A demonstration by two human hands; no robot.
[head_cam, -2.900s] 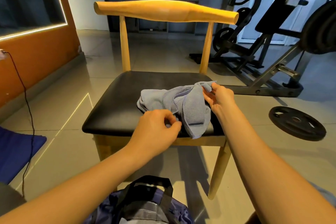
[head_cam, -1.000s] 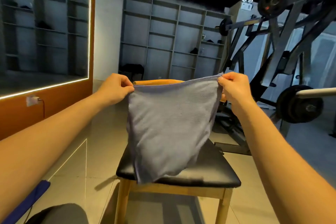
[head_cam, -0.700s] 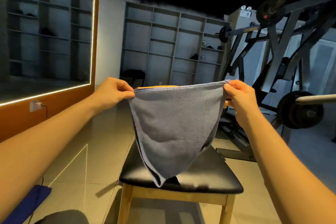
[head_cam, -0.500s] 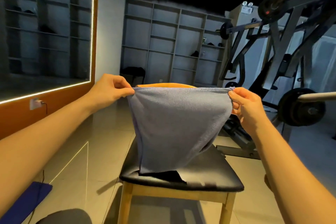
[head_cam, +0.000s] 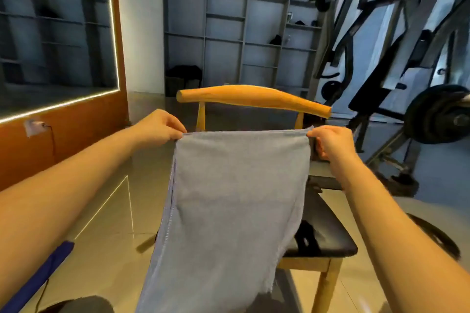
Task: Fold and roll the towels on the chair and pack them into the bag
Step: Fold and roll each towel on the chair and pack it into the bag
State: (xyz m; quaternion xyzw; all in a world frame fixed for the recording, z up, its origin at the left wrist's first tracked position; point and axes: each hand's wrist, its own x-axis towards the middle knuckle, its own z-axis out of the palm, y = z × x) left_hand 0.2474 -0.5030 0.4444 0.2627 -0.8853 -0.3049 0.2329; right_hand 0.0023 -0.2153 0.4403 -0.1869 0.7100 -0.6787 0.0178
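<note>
Hands spread the towel flat by its top corners.
Head view: the left hand [head_cam: 162, 126] and right hand [head_cam: 330, 143] each pinch a top corner of the grey towel [head_cam: 229, 211]. It now hangs smooth and taut in front of the chair [head_cam: 254, 95], where half a second ago it sagged onto the seat. It looks ready for the first fold. The bag is out of sight.
</note>
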